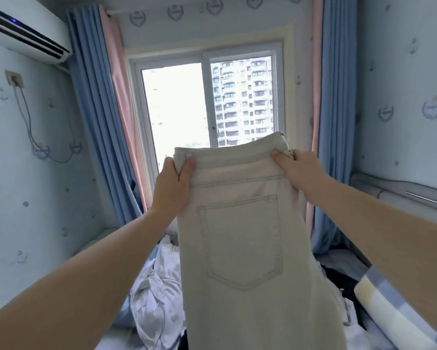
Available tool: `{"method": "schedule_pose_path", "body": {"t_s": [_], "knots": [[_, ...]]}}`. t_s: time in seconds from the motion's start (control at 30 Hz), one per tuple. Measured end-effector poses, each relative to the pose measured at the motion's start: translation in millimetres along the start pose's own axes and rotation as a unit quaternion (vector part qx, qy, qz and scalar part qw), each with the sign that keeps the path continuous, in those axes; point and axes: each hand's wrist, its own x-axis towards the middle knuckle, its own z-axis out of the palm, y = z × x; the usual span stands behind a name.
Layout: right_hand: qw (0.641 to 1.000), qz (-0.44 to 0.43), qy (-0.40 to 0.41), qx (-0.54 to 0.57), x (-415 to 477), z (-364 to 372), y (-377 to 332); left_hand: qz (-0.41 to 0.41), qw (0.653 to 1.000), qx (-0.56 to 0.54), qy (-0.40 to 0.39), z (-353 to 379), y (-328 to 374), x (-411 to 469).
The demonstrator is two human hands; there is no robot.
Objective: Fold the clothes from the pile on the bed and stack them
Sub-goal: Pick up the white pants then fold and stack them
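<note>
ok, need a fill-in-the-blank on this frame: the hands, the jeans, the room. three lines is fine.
1. The left hand and the right hand hold the pale jeans up by the ____.
2. The side of the jeans facing the camera shows one back ____.
3. The window has curtains in blue and ____.

Missing words: waistband; pocket; pink.

left hand point(173, 184) and right hand point(296, 170) pinch the waistband of pale jeans point(242, 238), hanging above the clothes pile point(156, 294).
</note>
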Motion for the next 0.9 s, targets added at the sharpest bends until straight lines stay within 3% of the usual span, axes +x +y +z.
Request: {"method": "schedule_pose_path", "body": {"t_s": [0.3, 0.47, 0.7, 0.9], "knots": [[0.988, 0.109, -0.065, -0.088, 118, 6, 267, -0.122, 0.983, 0.101, -0.094, 208, -212, -23], [0.974, 0.172, -0.087, -0.122, 152, 26, 437, -0.208, 0.962, 0.099, -0.145, 303, -318, -78], [0.951, 0.231, -0.079, -0.19, 188, 56, 619, -0.31, 0.94, 0.044, -0.135, 402, -423, -127], [0.953, 0.267, -0.105, -0.1, 238, 80, 733, -0.328, 0.939, 0.041, -0.096, 497, -510, -137]]}}
